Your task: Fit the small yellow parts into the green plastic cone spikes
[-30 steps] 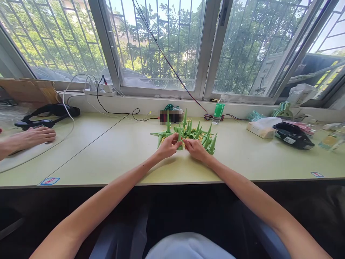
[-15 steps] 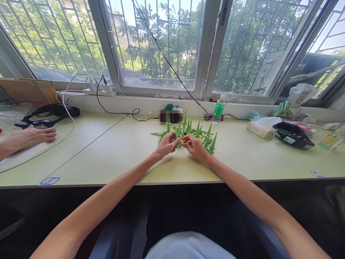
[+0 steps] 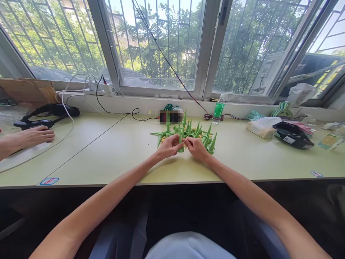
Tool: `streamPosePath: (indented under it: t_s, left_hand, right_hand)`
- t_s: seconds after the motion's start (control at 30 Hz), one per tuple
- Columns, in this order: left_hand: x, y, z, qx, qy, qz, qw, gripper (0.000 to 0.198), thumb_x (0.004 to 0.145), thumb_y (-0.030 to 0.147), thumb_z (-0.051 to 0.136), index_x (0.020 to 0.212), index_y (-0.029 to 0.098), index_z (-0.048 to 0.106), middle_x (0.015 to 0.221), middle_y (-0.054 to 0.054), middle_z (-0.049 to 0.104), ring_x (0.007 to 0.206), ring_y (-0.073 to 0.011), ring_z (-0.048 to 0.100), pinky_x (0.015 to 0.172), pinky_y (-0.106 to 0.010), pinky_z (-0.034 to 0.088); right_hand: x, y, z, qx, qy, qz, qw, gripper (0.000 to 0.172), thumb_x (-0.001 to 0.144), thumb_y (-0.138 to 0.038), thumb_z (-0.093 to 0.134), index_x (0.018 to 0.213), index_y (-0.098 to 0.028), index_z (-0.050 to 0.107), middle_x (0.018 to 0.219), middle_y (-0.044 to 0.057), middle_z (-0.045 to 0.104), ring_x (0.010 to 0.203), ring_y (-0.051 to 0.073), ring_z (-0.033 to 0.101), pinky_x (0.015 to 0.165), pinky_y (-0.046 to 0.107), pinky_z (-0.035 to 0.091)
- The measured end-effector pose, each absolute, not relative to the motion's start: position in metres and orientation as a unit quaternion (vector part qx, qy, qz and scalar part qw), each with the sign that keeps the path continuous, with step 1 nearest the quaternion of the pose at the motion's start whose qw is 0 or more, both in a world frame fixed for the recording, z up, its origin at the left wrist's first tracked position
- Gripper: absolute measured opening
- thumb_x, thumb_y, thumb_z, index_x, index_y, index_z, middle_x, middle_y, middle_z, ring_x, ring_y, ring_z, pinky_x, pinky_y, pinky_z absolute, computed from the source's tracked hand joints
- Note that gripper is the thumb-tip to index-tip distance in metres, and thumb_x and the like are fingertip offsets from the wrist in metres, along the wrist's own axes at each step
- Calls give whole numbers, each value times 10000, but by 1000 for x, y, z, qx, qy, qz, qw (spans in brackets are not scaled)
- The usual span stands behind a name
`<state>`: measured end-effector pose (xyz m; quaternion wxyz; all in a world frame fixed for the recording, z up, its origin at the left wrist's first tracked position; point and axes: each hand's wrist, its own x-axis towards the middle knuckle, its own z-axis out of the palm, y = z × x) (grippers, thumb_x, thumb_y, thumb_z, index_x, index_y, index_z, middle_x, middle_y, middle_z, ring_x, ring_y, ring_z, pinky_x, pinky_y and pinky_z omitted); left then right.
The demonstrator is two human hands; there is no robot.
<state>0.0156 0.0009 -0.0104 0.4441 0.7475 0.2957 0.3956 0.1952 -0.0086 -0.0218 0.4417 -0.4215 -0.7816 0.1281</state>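
My left hand [image 3: 167, 147] clamps green spike [image 3: 180, 146] upright, near side of spike pile [image 3: 207, 138], probably steadying it for right hand [image 3: 197, 148], bunched close beside; cannot tell whether that grips anything.

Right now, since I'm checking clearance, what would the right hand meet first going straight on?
The right hand would probably meet the green spike in the left hand first; depth there is unclear.

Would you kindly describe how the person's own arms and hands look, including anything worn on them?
The left hand and right hand are ungloved. No sleeve, watch or bracelet shows; a small dark spot marks the left forearm.
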Motion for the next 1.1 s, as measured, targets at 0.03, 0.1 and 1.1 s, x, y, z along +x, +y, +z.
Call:
streamPosePath:
  t_s: [0.03,0.1,1.1]
  left_hand:
    - [16,2,-11,748,297,398,440,349,832,475,666,859,172,494,732,3,545,489,-54,469,376,-187,374]
    - [17,2,-11,745,302,408,433,351,820,472,673,850,177,486,722,11,532,484,-50,461,368,-178,356]
    - [17,3,-7,757,342,443,338,314,811,440,658,886,187,488,758,6,563,549,-75,501,440,-185,375]
  right_hand:
    - [195,-8,-22,-423,-781,127,442,464,980,-485,401,613,-209,338,537,-36,381,520,106,305,538,272,244]
    - [195,-7,-23,-430,-776,125,445,471,981,-500,396,614,-209,347,540,-34,385,521,109,313,537,272,246]
    - [197,-7,-21,-409,-762,199,461,270,912,-453,547,898,-186,586,729,40,650,597,150,564,592,272,436]
